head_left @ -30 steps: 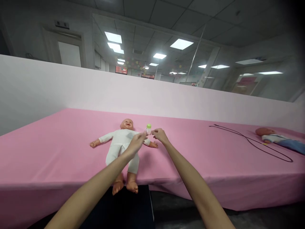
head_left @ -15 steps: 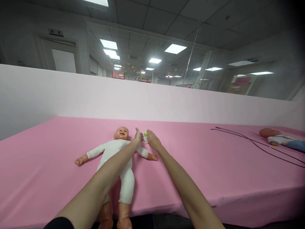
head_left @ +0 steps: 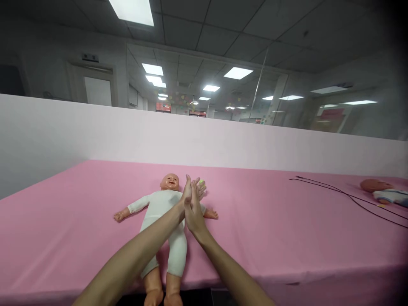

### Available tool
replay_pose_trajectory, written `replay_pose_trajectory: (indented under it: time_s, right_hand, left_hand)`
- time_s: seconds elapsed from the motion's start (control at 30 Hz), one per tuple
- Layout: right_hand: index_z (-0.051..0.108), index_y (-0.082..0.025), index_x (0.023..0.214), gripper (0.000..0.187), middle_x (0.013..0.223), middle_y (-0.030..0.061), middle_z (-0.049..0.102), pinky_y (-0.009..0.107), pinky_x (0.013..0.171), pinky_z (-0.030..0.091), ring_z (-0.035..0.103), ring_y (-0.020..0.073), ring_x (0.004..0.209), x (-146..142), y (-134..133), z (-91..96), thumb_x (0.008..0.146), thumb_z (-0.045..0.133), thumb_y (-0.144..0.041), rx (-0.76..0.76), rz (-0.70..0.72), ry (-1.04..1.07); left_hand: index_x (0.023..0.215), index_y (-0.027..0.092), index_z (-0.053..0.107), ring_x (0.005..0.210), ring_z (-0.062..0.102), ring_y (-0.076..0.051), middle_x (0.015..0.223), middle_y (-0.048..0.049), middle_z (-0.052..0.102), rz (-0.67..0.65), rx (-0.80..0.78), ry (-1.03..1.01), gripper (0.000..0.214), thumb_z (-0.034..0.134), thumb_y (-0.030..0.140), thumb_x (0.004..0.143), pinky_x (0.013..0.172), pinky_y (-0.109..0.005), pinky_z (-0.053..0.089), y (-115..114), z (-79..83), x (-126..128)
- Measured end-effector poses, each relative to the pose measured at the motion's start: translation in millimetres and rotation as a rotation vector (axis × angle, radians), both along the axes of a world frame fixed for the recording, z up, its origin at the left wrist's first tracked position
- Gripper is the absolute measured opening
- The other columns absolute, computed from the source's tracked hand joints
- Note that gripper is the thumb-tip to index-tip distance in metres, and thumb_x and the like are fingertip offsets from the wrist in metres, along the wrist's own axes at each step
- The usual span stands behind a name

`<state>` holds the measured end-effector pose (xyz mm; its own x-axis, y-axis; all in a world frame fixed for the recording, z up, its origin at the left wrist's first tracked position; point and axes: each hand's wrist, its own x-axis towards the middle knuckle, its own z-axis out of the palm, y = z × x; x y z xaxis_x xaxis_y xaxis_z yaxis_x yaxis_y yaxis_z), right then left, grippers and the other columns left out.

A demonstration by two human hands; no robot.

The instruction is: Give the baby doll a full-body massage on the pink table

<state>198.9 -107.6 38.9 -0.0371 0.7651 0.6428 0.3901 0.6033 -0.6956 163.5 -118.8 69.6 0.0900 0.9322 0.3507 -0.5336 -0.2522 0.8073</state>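
While the left hand (head_left: 187, 191) and right hand (head_left: 194, 212) meet upright, fingers raised | grip: cannot tell whether either holds anything | green-capped baby bottle (head_left: 202, 183) mostly hidden just behind the fingers | baby doll (head_left: 162, 208) lying below on pink-covered table (head_left: 270, 225) | black cable (head_left: 338, 191) and second doll (head_left: 372, 186) well off right

Baby doll (head_left: 161, 208) on back on pink table (head_left: 280, 229), head away from viewer, feet at near edge. Smiling plastic face, bare plastic hands and feet, white long-sleeved suit. Arms spread wide, legs straight.

Left hand (head_left: 193, 191) and right hand (head_left: 194, 210) overlap, raised above doll's chest and shoulder, fingers upward. Small bottle (head_left: 202, 183) just beyond them, beside doll's head; only green top shows past fingers, rest hidden. Cannot tell whether either hand grips it.
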Motion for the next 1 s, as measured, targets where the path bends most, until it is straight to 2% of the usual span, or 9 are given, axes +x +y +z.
replay_pose_trajectory:
  time_s: [0.1,0.2,0.33,0.4,0.47,0.6,0.73,0.83,1.0]
  right_hand:
    - [0.037,-0.023,0.16,0.084,0.168,0.0094,0.032,0.054,0.129,0.015,0.018,0.0286,0.159,-7,-32,19.1,0.098,0.021,-0.077,0.101,0.012,0.029]
    - [0.03,-0.024,0.162,0.08,0.169,0.0084,0.029,0.055,0.129,0.017,0.016,0.0275,0.159,-13,-60,17.0,0.1,0.021,-0.073,-0.009,-0.031,0.111]
    - [0.014,-0.023,0.166,0.085,0.174,0.0051,0.005,0.056,0.129,0.014,0.002,0.0299,0.16,-43,-111,-2.9,0.099,0.029,-0.074,-0.009,0.083,-0.007]
    - [0.021,-0.022,0.165,0.089,0.173,0.0064,0.014,0.058,0.129,0.011,0.007,0.0333,0.16,-53,-125,0.8,0.096,0.029,-0.078,0.089,0.104,-0.07]
    - [0.033,-0.025,0.162,0.083,0.168,0.0071,0.032,0.058,0.129,0.015,0.019,0.0334,0.158,-52,-123,13.3,0.098,0.026,-0.077,0.109,0.093,-0.063]
    - [0.037,-0.024,0.16,0.075,0.165,0.008,0.038,0.056,0.128,0.02,0.024,0.0299,0.157,-40,-110,21.9,0.102,0.024,-0.07,-0.008,0.048,-0.023]
    - [0.019,-0.02,0.165,0.081,0.172,0.0084,0.019,0.056,0.129,0.015,0.01,0.0302,0.16,-53,-130,-2.8,0.102,0.028,-0.069,0.021,0.108,-0.162]
    - [0.023,-0.022,0.165,0.085,0.17,0.0074,0.025,0.055,0.13,0.015,0.018,0.0323,0.158,-61,-133,-4.5,0.098,0.032,-0.074,0.121,0.148,-0.223]
    - [0.031,-0.024,0.162,0.075,0.168,0.0083,0.033,0.056,0.128,0.019,0.022,0.0287,0.158,-48,-92,4.9,0.102,0.025,-0.069,-0.002,0.055,-0.129]
  left_hand:
    - [0.146,0.025,0.055,0.154,0.032,-0.028,0.153,-0.0107,0.054,-0.143,-0.081,-0.022,0.081,0.018,0.077,0.097,0.127,-0.05,0.024,-45,4.3,-21]
    - [0.145,0.019,0.057,0.152,0.035,-0.033,0.155,-0.015,0.052,-0.241,-0.084,0.007,0.092,0.019,0.084,0.093,0.124,-0.052,0.031,-74,6.6,-52]
    - [0.157,0.025,0.041,0.157,0.023,-0.028,0.162,-0.0091,0.042,-0.002,0.026,0.021,0.091,0.017,0.083,0.092,0.128,-0.051,0.022,-103,-6.2,-61]
    - [0.161,0.028,0.031,0.159,0.018,-0.024,0.164,-0.0054,0.039,0.108,0.028,-0.05,0.089,0.015,0.082,0.092,0.13,-0.048,0.017,-116,-12.1,-56]
    - [0.159,0.028,0.036,0.156,0.027,-0.027,0.159,-0.008,0.047,0.074,-0.058,-0.078,0.089,0.012,0.082,0.092,0.128,-0.05,0.025,-126,-12.0,-55]
    - [0.148,0.019,0.053,0.147,0.044,-0.034,0.149,-0.0163,0.057,-0.173,-0.133,0.024,0.094,0.015,0.084,0.092,0.119,-0.052,0.04,-131,-5.0,-77]
    - [0.157,0.025,0.042,0.153,0.034,-0.028,0.158,-0.0093,0.049,0.083,0.009,0.071,0.095,0.01,0.085,0.09,0.125,-0.047,0.031,-127,-18.1,-74]
    - [0.159,0.028,0.037,0.155,0.03,-0.025,0.16,-0.0048,0.046,0.172,0.034,0.083,0.094,0.006,0.084,0.09,0.128,-0.046,0.026,-125,-27.8,-62]
    - [0.143,0.023,0.06,0.145,0.047,-0.03,0.147,-0.0118,0.06,-0.114,-0.117,0.08,0.091,0.013,0.083,0.093,0.118,-0.049,0.042,-108,-14.2,-93]
